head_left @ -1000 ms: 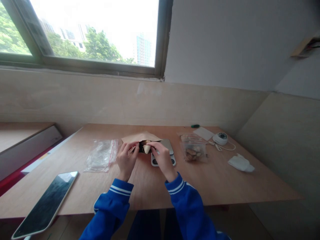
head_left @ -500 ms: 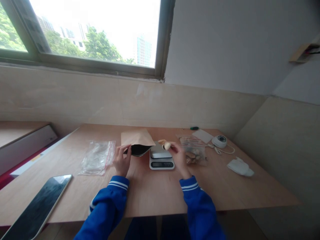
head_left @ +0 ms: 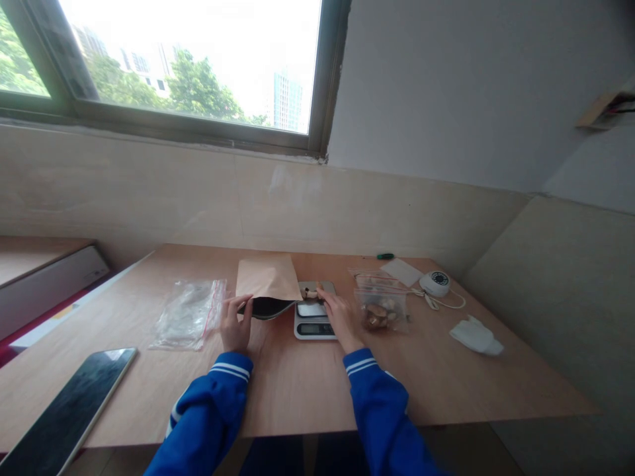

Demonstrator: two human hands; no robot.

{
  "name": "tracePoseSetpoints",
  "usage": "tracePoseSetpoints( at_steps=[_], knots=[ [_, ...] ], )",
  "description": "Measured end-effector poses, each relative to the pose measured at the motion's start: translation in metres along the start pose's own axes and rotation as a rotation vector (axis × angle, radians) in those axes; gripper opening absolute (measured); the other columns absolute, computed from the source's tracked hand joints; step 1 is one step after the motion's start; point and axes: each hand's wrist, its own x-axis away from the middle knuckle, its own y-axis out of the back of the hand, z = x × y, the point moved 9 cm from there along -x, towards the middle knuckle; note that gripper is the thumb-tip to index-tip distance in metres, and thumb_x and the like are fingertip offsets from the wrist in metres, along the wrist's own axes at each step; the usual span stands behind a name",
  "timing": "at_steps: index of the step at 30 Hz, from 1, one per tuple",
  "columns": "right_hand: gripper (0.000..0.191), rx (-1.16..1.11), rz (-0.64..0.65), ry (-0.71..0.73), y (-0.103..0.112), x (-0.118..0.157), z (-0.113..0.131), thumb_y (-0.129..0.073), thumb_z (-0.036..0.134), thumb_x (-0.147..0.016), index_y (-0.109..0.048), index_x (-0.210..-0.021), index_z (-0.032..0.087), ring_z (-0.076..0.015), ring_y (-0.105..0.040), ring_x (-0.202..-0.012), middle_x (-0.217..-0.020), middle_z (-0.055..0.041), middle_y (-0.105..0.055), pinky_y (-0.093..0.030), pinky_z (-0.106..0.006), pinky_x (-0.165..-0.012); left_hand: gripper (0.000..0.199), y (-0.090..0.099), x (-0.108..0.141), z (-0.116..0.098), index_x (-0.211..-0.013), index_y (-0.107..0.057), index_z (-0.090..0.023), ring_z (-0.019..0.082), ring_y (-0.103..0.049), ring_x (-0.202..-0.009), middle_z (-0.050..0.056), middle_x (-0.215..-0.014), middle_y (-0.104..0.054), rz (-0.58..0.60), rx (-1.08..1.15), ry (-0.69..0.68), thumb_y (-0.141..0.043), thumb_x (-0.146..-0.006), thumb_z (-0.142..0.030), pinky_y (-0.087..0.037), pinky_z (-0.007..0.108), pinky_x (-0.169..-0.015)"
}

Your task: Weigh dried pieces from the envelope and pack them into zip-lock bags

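My left hand [head_left: 235, 322] pinches the near left edge of a flat kraft paper pouch [head_left: 268, 277]; the pouch's dark mouth gapes toward me. Beside it stands a small white kitchen scale [head_left: 303, 330] with a metal plate and a dark display. Over the plate, the fingertips of my right hand [head_left: 340, 320] are closed on small pale-brown, mushroom-like pieces [head_left: 310, 293]. Whether these rest on the plate is hard to make out. Right of that hand lies a clear zip bag [head_left: 397, 320] with brown rounded pieces inside.
Empty clear zip bags [head_left: 184, 317] lie on the left, with a large dark phone [head_left: 69, 403] nearer me. At the right are a white dome camera [head_left: 436, 283] with its cable, a crumpled white cloth [head_left: 476, 335], a white card [head_left: 403, 272] and a green object [head_left: 385, 256].
My right hand has moved left and forward with the mushroom-like pieces, from above the scale's right side to over its plate. My left hand and the pouch's mouth have shifted slightly left and nearer.
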Motion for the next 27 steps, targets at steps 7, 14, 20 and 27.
tracePoseSetpoints(
  at_steps=[7,14,20,27],
  knots=[
    [0.044,-0.157,-0.128,-0.050,0.006,0.011,-0.003,-0.041,0.015,-0.086,-0.052,-0.129,0.018,-0.0225,-0.057,-0.113,-0.123,-0.0119,-0.061,-0.046,-0.043,-0.097,0.019,-0.001,0.001,0.001,-0.091,-0.063,-0.018,0.015,-0.060,-0.083,0.005,-0.086,-0.061,0.003,0.001,0.005,-0.052,-0.087,-0.033,-0.052,0.030,-0.076],
    [0.035,-0.321,-0.143,0.082,0.029,0.023,0.072,-0.038,0.015,-0.090,-0.057,-0.119,0.019,-0.0188,-0.051,-0.120,-0.124,-0.0109,-0.056,-0.042,-0.038,-0.104,0.019,0.002,0.002,0.002,-0.094,-0.061,-0.017,0.016,-0.059,-0.086,0.005,-0.089,-0.061,-0.024,0.003,0.024,-0.050,-0.089,-0.032,-0.049,0.031,-0.079],
    [0.046,-0.188,0.128,0.316,-0.019,0.017,0.159,-0.035,0.005,-0.086,-0.047,-0.131,0.008,-0.0195,-0.044,-0.127,-0.133,-0.0140,-0.052,-0.041,-0.033,-0.106,0.027,0.002,0.003,0.005,-0.105,-0.063,-0.019,0.017,-0.057,-0.092,0.006,-0.094,-0.059,-0.003,-0.025,0.045,-0.043,-0.092,-0.033,-0.047,0.032,-0.084],
    [0.031,0.037,0.349,0.074,-0.061,-0.014,0.162,-0.040,0.011,-0.089,-0.061,-0.112,0.010,-0.0246,-0.067,-0.091,-0.099,-0.0152,-0.070,-0.053,-0.034,-0.080,0.025,0.010,0.008,0.001,-0.099,-0.064,-0.019,0.017,-0.056,-0.090,0.006,-0.090,-0.058,-0.009,-0.017,0.010,-0.045,-0.091,-0.033,-0.046,0.032,-0.083]
  ],
)
